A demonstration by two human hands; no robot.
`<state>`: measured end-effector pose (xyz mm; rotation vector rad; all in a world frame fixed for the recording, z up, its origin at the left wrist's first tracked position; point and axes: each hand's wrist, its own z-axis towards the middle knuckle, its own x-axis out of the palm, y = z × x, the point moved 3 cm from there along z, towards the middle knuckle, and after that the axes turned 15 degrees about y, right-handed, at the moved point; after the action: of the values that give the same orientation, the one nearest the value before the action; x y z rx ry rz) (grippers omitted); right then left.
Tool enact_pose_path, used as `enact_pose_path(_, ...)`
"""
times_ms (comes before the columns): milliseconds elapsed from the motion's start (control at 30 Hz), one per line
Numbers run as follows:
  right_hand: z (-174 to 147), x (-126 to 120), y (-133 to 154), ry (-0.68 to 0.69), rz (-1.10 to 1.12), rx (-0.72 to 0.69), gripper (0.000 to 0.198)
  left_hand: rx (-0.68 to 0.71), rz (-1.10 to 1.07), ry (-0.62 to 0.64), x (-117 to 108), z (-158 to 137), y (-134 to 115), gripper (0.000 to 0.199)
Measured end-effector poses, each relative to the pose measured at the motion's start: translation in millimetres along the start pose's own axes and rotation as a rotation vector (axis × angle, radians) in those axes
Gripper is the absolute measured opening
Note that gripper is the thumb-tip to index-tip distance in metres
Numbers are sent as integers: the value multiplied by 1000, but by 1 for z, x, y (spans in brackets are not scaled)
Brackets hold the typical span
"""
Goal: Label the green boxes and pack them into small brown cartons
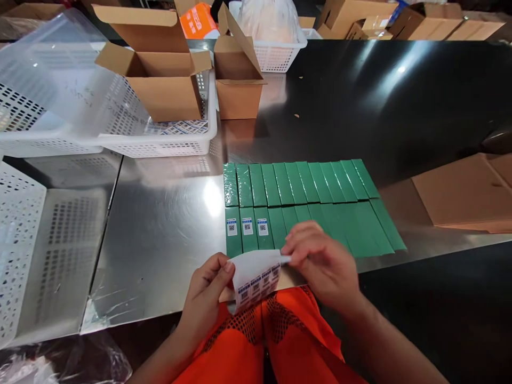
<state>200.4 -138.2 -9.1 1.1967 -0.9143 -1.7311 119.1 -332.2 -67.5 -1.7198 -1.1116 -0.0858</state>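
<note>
My left hand (210, 285) grips the left edge of a white sheet of QR-code labels (256, 272), thumb on top. The sheet curves over the table's front edge, with printed labels along its lower part. My right hand (320, 261) pinches at the sheet's upper right corner; whether a single label is coming loose there, I cannot tell. Just beyond the hands, two rows of slim green boxes (300, 184) stand side by side. In the nearer row, the three leftmost boxes each bear a QR label (247, 226). My right hand hides part of that row.
White perforated baskets (160, 146) stand at the left, one bearing an open carton (170, 96). Another open carton (239, 98) is beside it. A white basket (278, 56) with a plastic bag sits at the back. Cardboard (468, 192) lies at the right of the metal table (160, 229).
</note>
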Motion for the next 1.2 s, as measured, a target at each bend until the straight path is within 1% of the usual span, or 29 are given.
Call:
enact_pose_path(33, 1, -8, -8, -62, 82, 103, 5, -2, 11, 6, -3, 0, 0, 38)
enact_pose_path(67, 3, -16, -18, -110, 146, 226, 5, 0, 29, 9, -5, -1, 0, 38)
enact_pose_path(100, 5, -22, -27, -120, 190, 353, 11, 6, 53, 11, -8, -2, 0, 37)
enact_pose_path(133, 8, -26, -37, -87, 220, 472, 16, 14, 76, 10, -10, -4, 0, 37)
enact_pose_path(200, 14, -30, -52, 44, 272, 653, 28, 22, 109, 3, -15, -6, 0, 37)
enact_pose_path(267, 18, -30, -61, 148, 319, 747, 39, 26, 126, -11, -18, -7, 1, 36)
enact_pose_path(333, 21, -29, -64, 160, 335, 780, 47, 26, 137, -33, -21, -8, 2, 36)
enact_pose_path(500, 20, -23, -67, 139, 268, 805, 47, 7, 135, -75, -28, -9, 5, 37)
enact_pose_path(567, 21, -22, -67, 136, 188, 812, 45, 5, 129, -74, -29, -8, 5, 36)
enact_pose_path(700, 25, -25, -62, 146, -200, 861, 42, 25, 144, -81, -28, -7, 2, 35)
enact_pose_path(767, 25, -26, -55, 107, -340, 840, 42, 46, 158, -92, -26, -7, -3, 35)
enact_pose_path(800, 23, -25, -50, 80, -334, 793, 41, 59, 158, -97, -24, -7, -6, 35)
enact_pose_path(833, 20, -22, -45, 67, -269, 723, 40, 73, 151, -102, -23, -7, -10, 34)
enact_pose_path(867, 16, -17, -39, 85, -155, 635, 39, 81, 135, -101, -22, -6, -13, 34)
enact_pose_path(933, 6, -1, -28, 217, 100, 467, 45, 90, 83, -82, -19, -4, -20, 34)
enact_pose_path(967, 1, 7, -23, 288, 182, 407, 48, 93, 57, -69, -17, -1, -23, 32)
enact_pose_path(1000, -4, 14, -19, 330, 214, 369, 49, 106, 37, -65, -15, 1, -26, 28)
enact_pose_path(1033, -8, 19, -17, 332, 204, 355, 46, 132, 27, -74, -14, 3, -28, 22)
enact_pose_path(1067, -12, 22, -16, 302, 178, 356, 40, 170, 31, -92, -12, 5, -30, 24)
enact_pose_path(1133, -17, 23, -17, 191, 133, 378, 31, 254, 82, -124, -8, 8, -33, 43)
enact_pose_path(1200, -19, 20, -17, 95, 87, 387, 27, 268, 163, -96, -1, 9, -33, 53)
